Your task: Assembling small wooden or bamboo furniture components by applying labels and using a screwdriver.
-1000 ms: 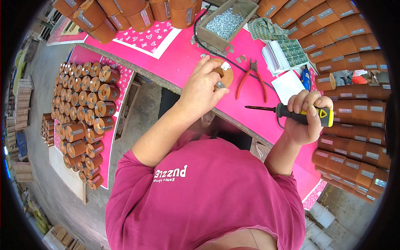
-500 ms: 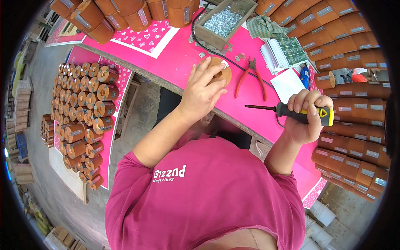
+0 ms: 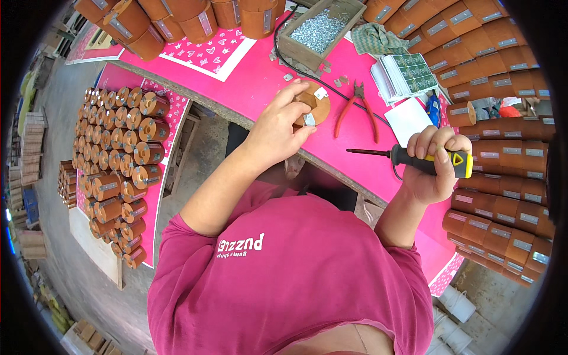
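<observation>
My left hand (image 3: 277,131) grips the left side of a round wooden cylinder (image 3: 320,107) on the pink tabletop, thumb at the near edge and fingers over the top. Two small metal plates show on its top face: an upper plate (image 3: 320,93) and a lower plate (image 3: 309,119) close to my thumb. Part of the cylinder is hidden under my fingers. Over to the right, my right hand (image 3: 436,168) is closed around the black and yellow handle of a screwdriver (image 3: 402,155), held with its dark shaft pointing left.
Red-handled pliers (image 3: 357,112) lie right of the cylinder, beside a black cable (image 3: 334,91). Behind are a wooden box (image 3: 305,52) of screws, loose metal plates, a cloth (image 3: 378,39) and stacked cards (image 3: 408,74). Wooden cylinders (image 3: 497,148) line the right; more (image 3: 118,154) fill a left table.
My left hand has shifted slightly left and its fingers have drawn back, uncovering the lower metal plate and more of the cylinder's top. The right hand and screwdriver have barely moved.
</observation>
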The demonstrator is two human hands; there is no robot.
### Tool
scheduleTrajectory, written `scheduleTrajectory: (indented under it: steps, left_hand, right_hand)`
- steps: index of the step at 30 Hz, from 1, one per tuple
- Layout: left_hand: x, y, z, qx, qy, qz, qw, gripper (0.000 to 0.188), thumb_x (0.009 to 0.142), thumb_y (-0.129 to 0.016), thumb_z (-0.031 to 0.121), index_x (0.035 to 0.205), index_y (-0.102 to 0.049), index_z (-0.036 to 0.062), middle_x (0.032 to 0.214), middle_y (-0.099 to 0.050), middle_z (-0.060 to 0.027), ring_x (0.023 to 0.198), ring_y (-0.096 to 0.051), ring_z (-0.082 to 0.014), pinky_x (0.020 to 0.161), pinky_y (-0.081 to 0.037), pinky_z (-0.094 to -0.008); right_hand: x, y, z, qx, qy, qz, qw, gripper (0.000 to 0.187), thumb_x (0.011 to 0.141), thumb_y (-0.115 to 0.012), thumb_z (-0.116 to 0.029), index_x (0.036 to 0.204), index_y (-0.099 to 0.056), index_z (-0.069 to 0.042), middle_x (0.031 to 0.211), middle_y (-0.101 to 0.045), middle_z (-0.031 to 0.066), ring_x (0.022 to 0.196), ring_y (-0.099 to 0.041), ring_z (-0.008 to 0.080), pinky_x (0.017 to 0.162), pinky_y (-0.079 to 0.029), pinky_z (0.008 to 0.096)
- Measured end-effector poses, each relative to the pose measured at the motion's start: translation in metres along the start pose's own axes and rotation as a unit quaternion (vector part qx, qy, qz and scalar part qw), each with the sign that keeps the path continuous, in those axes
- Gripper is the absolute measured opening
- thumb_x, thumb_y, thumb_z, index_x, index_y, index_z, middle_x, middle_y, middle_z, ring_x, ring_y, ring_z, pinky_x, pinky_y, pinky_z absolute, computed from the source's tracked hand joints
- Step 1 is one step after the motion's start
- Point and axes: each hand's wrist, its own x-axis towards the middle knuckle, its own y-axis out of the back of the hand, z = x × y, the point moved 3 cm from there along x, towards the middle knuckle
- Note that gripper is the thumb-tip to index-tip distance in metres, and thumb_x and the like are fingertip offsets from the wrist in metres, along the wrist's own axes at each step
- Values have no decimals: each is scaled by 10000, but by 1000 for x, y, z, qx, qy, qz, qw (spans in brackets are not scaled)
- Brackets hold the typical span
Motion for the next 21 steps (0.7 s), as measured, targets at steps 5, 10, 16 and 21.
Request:
scheduleTrajectory:
  steps: [5, 10, 16, 21]
  left_hand:
    - [6, 2, 1, 40, -25, -76, 996, 227, 683, -712, 17, 885, -620, -31, 1273, -516, -177, 1262, -431, -358, 1007, -401, -392]
    - [10, 6, 3, 38, -31, -98, 994, 222, 678, -713, 15, 870, -615, -37, 1274, -518, -171, 1270, -424, -352, 1011, -395, -389]
    - [6, 1, 2, 36, -9, -50, 998, 231, 665, -741, 41, 835, -609, -41, 1239, -538, -168, 1237, -460, -354, 967, -437, -386]
    - [8, 2, -1, 21, 0, -43, 999, 285, 644, -785, 100, 812, -604, -41, 1210, -554, -171, 1205, -493, -349, 929, -467, -382]
  right_hand:
    - [-1, 1, -2, -1, -1, -3, 1000, 211, 797, -543, -3, 966, -430, -64, 726, -481, 96, 599, -513, 200, 505, -455, 323]
    - [-1, 1, -3, 3, -2, 1, 1000, 213, 795, -543, 0, 963, -429, -60, 724, -480, 97, 595, -508, 198, 503, -452, 322]
    - [1, -2, -1, -1, 0, -6, 1000, 212, 795, -546, -3, 963, -426, -57, 717, -478, 96, 591, -502, 198, 500, -448, 323]
    - [1, -1, -2, -3, -1, -5, 1000, 215, 795, -547, -5, 965, -426, -56, 714, -478, 96, 591, -503, 198, 501, -449, 324]
